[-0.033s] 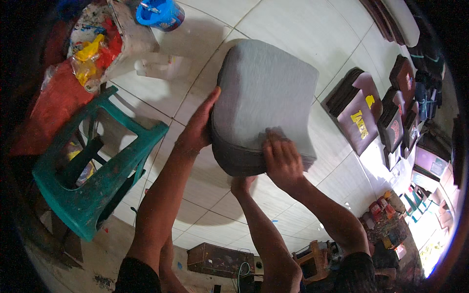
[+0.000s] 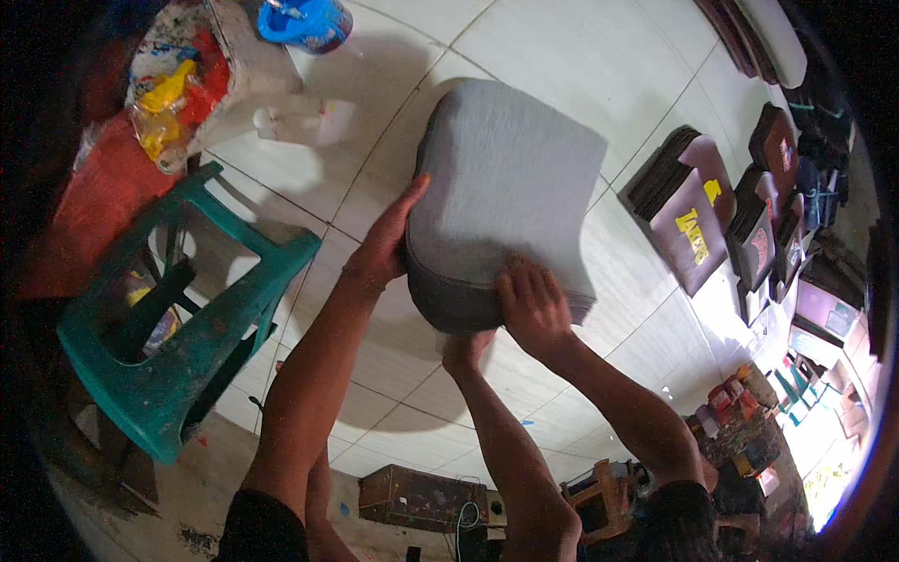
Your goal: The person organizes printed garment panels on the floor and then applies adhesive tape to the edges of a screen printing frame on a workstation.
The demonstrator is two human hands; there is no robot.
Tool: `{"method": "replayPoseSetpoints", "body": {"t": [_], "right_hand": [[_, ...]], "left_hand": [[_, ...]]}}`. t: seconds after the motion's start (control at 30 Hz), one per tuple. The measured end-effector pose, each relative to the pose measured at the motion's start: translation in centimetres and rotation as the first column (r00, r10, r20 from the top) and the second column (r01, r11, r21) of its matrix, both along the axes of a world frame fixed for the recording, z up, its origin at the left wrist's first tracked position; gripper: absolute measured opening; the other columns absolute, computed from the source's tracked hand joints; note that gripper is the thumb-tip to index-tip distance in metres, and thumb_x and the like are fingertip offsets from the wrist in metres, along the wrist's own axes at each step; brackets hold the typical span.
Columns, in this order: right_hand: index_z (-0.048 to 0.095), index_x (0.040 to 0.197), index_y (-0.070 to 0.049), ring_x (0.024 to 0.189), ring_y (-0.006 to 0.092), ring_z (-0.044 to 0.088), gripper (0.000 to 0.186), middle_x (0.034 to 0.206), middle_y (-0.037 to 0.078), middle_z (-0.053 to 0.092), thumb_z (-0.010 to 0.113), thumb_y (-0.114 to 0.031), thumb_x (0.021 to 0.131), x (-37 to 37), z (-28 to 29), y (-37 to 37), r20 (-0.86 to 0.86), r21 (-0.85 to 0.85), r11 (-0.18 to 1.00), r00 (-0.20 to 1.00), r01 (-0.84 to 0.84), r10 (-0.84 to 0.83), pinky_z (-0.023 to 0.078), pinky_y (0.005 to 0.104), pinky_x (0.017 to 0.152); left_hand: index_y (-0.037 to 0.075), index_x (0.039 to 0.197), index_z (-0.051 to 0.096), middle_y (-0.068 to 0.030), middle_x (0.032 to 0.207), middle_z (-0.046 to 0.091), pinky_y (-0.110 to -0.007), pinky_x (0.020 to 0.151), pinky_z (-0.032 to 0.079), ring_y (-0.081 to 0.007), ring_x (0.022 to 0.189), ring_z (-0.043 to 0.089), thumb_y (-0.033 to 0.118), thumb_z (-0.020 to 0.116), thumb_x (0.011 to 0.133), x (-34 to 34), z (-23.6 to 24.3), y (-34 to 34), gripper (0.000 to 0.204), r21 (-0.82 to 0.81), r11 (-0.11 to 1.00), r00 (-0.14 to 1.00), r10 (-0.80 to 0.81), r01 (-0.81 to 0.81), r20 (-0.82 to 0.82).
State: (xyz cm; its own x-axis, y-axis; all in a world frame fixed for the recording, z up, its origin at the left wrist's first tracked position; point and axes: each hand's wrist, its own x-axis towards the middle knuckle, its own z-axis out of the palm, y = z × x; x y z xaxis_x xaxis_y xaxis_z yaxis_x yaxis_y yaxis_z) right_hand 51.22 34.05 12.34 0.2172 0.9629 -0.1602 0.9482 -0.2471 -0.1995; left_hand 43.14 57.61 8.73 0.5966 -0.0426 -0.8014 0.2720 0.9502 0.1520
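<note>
A thick stack of grey, soft-looking sheets with rounded corners (image 2: 510,173) is held over the white tiled floor. My left hand (image 2: 384,239) grips its left side, thumb along the edge. My right hand (image 2: 534,309) holds the near edge toward the right, fingers curled on the top sheet. A bare lower limb (image 2: 496,450) reaches up beneath the stack, its end partly hidden by it.
At left are a green plastic chair (image 2: 122,337), a paint-stained container with coloured plastic (image 2: 229,98) and a blue bucket (image 2: 309,28). Printed dark panels stand piled at right (image 2: 698,253). A cluttered low table (image 2: 749,440) is at lower right, a wooden box (image 2: 412,496) at the bottom.
The stack has shifted slightly left, and my right hand has moved a little left with it. My left hand has barely moved.
</note>
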Motion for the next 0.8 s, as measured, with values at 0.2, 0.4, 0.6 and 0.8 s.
{"method": "replayPoseSetpoints", "body": {"t": [0.2, 0.4, 0.6, 0.8], "right_hand": [[0.052, 0.124, 0.0, 0.122, 0.0369, 0.051, 0.043, 0.133, 0.025, 0.051, 0.052, -0.019, 0.086, -8.3, -10.9, -4.8, -0.087, -0.296, 0.952, 0.991, 0.075, -0.106, 0.038, 0.0487, 0.106], [0.042, 0.137, 0.002, 0.134, 0.0425, 0.035, 0.065, 0.143, 0.028, 0.038, 0.063, -0.033, 0.086, -0.3, -5.1, -0.1, -0.431, -0.429, 0.898, 0.851, 0.098, -0.299, 0.027, 0.0487, 0.113], [0.046, 0.134, 0.001, 0.119, 0.0426, 0.051, 0.082, 0.127, 0.027, 0.053, 0.058, -0.063, 0.084, 13.0, -11.8, 11.4, -0.475, -0.429, 0.821, 0.679, 0.376, -0.559, 0.042, 0.0478, 0.101], [0.045, 0.137, -0.004, 0.121, 0.0433, 0.05, 0.085, 0.133, 0.024, 0.051, 0.056, -0.068, 0.082, 9.3, -13.1, 11.4, -0.392, -0.368, 0.922, 0.88, 0.118, -0.268, 0.04, 0.0504, 0.102]], "left_hand": [[-0.002, 0.125, 0.055, -0.01, 0.118, 0.062, -0.036, 0.093, 0.047, -0.0203, 0.104, 0.059, 0.032, 0.074, 0.082, -7.0, -11.4, -4.1, 0.058, 0.12, 0.96, 0.959, -0.231, 0.252, -0.161], [-0.002, 0.127, 0.051, -0.0114, 0.12, 0.06, -0.035, 0.094, 0.045, -0.0199, 0.107, 0.057, 0.028, 0.079, 0.077, -8.9, -12.4, -4.8, 0.065, 0.498, 0.825, 0.948, -0.317, 0.267, 0.018], [-0.003, 0.13, 0.05, -0.0125, 0.121, 0.06, -0.036, 0.096, 0.045, -0.0219, 0.111, 0.055, 0.032, 0.083, 0.073, -8.2, -11.4, -3.7, 0.075, 0.582, 0.734, 0.913, -0.408, 0.35, -0.035], [-0.004, 0.125, 0.054, -0.0126, 0.12, 0.061, -0.035, 0.094, 0.046, -0.0219, 0.108, 0.057, 0.037, 0.083, 0.073, -7.9, -11.2, -3.7, 0.072, 0.431, 0.824, 0.925, -0.371, 0.368, -0.081]]}}
